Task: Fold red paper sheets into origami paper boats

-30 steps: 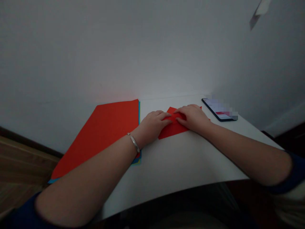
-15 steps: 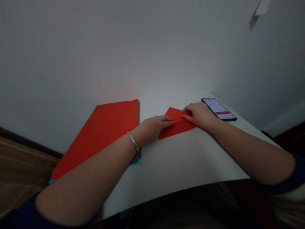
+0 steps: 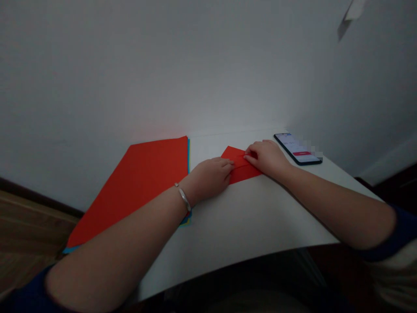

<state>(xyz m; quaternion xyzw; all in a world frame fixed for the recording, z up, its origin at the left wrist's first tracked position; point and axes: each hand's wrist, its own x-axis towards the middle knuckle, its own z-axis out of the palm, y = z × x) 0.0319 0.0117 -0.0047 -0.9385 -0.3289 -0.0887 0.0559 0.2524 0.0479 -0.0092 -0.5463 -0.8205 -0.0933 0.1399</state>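
Observation:
A small folded piece of red paper (image 3: pixel 243 171) lies on the white table, with a crease or layer edge running across it. Its left end is covered by my left hand (image 3: pixel 213 176), whose fingers are closed together and hold it down. My right hand (image 3: pixel 265 156) pinches a raised edge of the same paper between thumb and fingertips, on its right side. The tips of both hands are a short gap apart. A silver bangle (image 3: pixel 184 199) circles my left wrist.
Left of the folded piece is a stack of large coloured sheets (image 3: pixel 143 169), red on top with blue and yellow edges showing. A smartphone (image 3: pixel 298 150) with a lit screen lies beyond my right hand. Behind the table (image 3: pixel 247 221) stands a pale wall (image 3: pixel 208 69).
My left hand has come over more of the paper's left end, its fingers more curled. My right hand stays pinched at the edge, a little further left in view.

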